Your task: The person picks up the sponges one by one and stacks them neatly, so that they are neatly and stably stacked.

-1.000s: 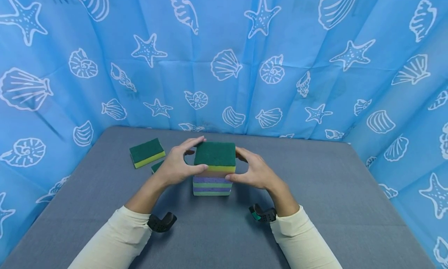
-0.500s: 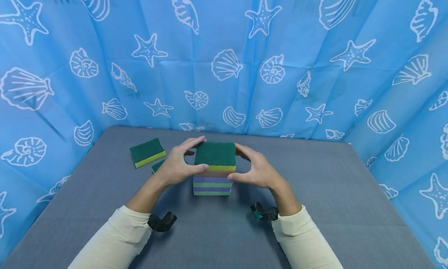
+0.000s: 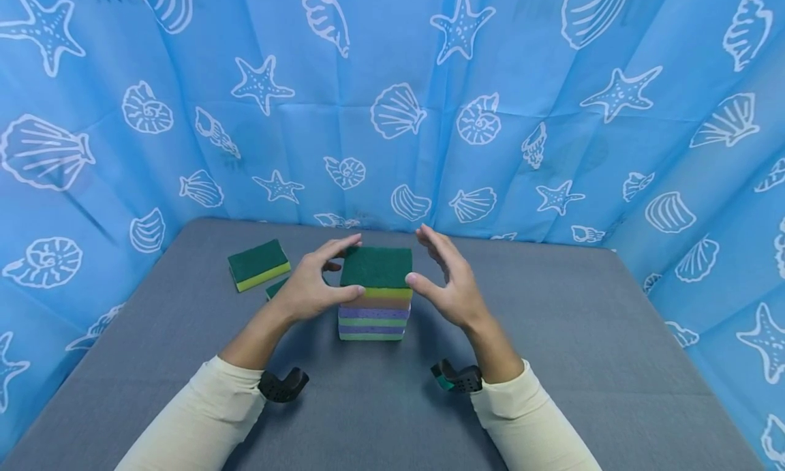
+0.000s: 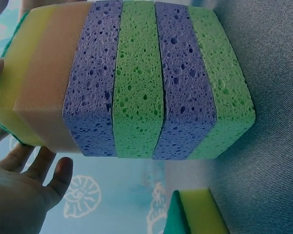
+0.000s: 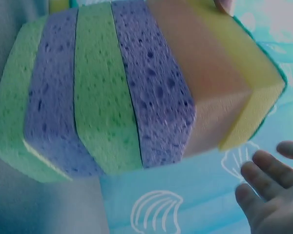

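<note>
Fingers first: our left hand (image 3: pixel 306 290) has its thumb tip pressed against the front edge of the top sponge (image 3: pixel 376 267), with the other fingers reaching round the far corner, so that side steadies the pile rather than really clamping it. Whether those far fingers actually touch, we can't tell from the head view. Our right hand (image 3: pixel 448 287) hangs just beside the stack at its 3 o'clock, fingers spread and relaxed, holding nothing, with a visible gap to the sponges.

The sponge stack (image 3: pixel 372 300) sits on the middle of the grey table (image 3: pixel 552 362): green and purple layers at the bottom, then an orange one, then the yellow sponge with its dark green scrubby side up. The left wrist view shows the layers (image 4: pixel 151 83) sitting pretty flush, which is probably why one hand is enough to keep them squared.

At about 10 o'clock from the stack lies a spare green-and-yellow sponge (image 3: pixel 258 264), well apart, and another one (image 3: pixel 275 290) peeks out behind our left wrist. Blue seashell curtain (image 3: pixel 392 96) wraps the back and sides.
</note>
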A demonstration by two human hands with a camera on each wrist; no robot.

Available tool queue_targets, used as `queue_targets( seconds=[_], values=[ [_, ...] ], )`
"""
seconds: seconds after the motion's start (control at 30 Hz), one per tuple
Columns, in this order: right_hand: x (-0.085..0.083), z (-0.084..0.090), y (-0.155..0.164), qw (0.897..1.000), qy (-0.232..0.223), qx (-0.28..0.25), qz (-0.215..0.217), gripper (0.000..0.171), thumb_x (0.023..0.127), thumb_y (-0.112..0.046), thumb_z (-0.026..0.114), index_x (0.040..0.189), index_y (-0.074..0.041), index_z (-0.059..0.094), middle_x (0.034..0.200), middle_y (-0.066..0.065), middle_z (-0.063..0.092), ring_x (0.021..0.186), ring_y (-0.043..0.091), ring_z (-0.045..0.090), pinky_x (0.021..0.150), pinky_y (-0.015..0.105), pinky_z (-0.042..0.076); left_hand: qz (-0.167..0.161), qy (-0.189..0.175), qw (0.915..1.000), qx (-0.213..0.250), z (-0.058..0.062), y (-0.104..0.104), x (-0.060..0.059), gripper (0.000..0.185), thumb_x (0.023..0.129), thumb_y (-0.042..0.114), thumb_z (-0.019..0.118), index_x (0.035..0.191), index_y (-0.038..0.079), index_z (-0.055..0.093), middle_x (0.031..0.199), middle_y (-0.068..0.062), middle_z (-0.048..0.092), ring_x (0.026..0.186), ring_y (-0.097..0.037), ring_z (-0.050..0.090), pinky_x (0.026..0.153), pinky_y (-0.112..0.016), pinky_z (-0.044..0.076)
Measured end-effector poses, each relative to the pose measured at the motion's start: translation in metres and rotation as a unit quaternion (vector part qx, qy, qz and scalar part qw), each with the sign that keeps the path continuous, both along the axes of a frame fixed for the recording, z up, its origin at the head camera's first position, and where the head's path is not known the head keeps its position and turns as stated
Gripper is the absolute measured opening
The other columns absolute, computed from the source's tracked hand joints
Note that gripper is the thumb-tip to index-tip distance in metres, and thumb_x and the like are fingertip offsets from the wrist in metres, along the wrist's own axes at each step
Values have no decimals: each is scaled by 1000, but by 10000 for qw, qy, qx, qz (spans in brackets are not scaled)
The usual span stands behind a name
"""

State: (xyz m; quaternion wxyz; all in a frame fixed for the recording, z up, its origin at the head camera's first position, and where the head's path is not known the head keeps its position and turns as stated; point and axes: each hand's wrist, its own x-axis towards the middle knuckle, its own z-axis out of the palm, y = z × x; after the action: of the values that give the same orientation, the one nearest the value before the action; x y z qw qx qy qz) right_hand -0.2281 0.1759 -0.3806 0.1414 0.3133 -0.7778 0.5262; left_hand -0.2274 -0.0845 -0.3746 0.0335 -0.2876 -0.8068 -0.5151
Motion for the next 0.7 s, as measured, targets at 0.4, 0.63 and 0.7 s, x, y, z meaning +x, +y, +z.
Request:
queue_targets(
  seconds=[0.4,0.63,0.7],
  values=[
    [3,-2,-13,9992,-44,364,-185,82,88,-49,66,152,-11,32,151,5,33,136,22,31,104,54,31,-2,19,10000,-27,1,0,0,73,84,15,75,148,10,40,139,-12,46,121,-30,44,95,-56,38],
    [3,-5,-17,9980,-274,522,-223,78,82,-14,73,149,-4,34,147,15,38,132,31,36,102,56,32,-1,11,10000,-77,0,0,0,74,84,15,74,148,10,39,140,-12,45,122,-32,44,96,-61,35],
    [4,-3,-18,9976,-376,538,-204,76,82,-9,72,147,0,35,144,19,40,129,34,39,102,57,32,-1,7,10000,-91,0,0,0,74,84,15,74,148,10,39,140,-12,45,122,-32,43,96,-61,35]
  ],
)
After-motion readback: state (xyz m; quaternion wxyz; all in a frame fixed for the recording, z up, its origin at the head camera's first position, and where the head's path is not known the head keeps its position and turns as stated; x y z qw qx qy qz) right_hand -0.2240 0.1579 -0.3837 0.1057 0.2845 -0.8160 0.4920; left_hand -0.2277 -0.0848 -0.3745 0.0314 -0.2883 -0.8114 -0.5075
